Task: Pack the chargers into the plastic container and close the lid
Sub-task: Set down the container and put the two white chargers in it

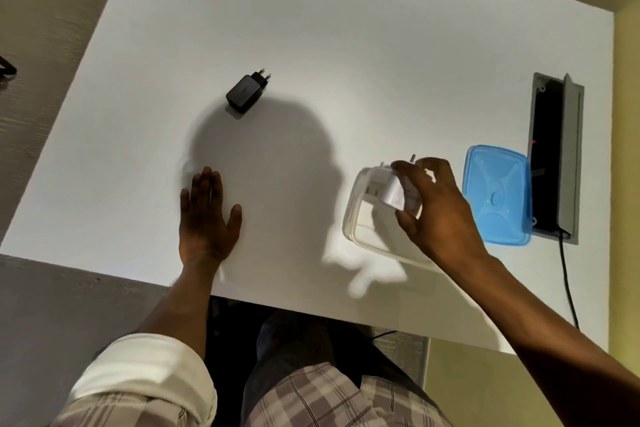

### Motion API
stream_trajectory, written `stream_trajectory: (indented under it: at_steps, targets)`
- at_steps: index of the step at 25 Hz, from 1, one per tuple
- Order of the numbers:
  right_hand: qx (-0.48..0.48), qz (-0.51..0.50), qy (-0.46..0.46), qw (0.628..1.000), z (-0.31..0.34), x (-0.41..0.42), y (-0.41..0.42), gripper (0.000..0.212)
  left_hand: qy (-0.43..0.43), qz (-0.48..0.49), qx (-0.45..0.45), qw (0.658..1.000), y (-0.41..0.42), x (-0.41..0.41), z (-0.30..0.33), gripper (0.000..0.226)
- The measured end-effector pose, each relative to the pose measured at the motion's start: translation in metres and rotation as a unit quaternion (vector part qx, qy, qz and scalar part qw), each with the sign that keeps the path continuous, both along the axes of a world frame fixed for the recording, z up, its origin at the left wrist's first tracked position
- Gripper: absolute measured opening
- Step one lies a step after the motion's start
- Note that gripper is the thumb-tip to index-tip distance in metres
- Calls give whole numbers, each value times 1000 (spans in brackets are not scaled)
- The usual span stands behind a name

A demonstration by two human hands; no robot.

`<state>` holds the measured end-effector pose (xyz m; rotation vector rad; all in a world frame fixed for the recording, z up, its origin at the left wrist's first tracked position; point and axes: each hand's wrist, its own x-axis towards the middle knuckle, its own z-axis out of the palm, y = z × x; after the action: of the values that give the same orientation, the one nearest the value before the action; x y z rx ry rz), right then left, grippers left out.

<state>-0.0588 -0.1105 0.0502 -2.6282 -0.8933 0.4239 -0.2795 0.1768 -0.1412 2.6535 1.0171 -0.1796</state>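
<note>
The right hand (436, 208) was over the clear plastic container (367, 229), with its fingers (407, 172) closed around a white charger (393, 192). The charger was held just above the open container, at its far end, and one metal pin stood out beyond the fingertips, pointing away from the person. Its long axis seemed to run from near to far, but the hand hid a big part of it, so I cannot say this surely. The coming move was, in my judgement, a short way straight down into the container and then letting go.

The left hand (207, 215) lay flat on the white bench (346, 45), fingers spread and grasping nothing. A black charger (246, 93) lay on the bench well apart from the container, on the far left side, its two pins pointing away and a little to the right. It lay ahead of the left hand, which was clearly the nearer one for picking it.

The blue lid (497, 194) lay just beside the container on its right, near an open cable slot (554, 156) in the bench.

No brand, label or writing could be read on either charger or on the lid; a faint mark on the black charger was too small to tell.
</note>
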Motion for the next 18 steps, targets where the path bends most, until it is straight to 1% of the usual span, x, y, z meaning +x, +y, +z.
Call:
stream_trajectory:
  at_steps: [4, 7, 12, 14, 18]
  targets:
    - [-61, -12, 41, 997, -30, -8, -28, 69, 14, 1, 12, 1000, -2, 1, 1, 77]
    - [-75, -6, 49, 996, -53, -1, -28, 59, 13, 1, 18, 1000, -3, 2, 2, 77]
    - [-101, 24, 70, 992, -82, 10, -23, 63, 9, 7, 11, 1000, -3, 1, 3, 77]
    - [-116, 39, 77, 990, -90, 11, -25, 68, 8, 8, 9, 1000, -3, 2, 4, 77]
    - [-116, 56, 63, 990, -100, 13, -31, 70, 9, 5, 13, 1000, -5, 2, 5, 77]
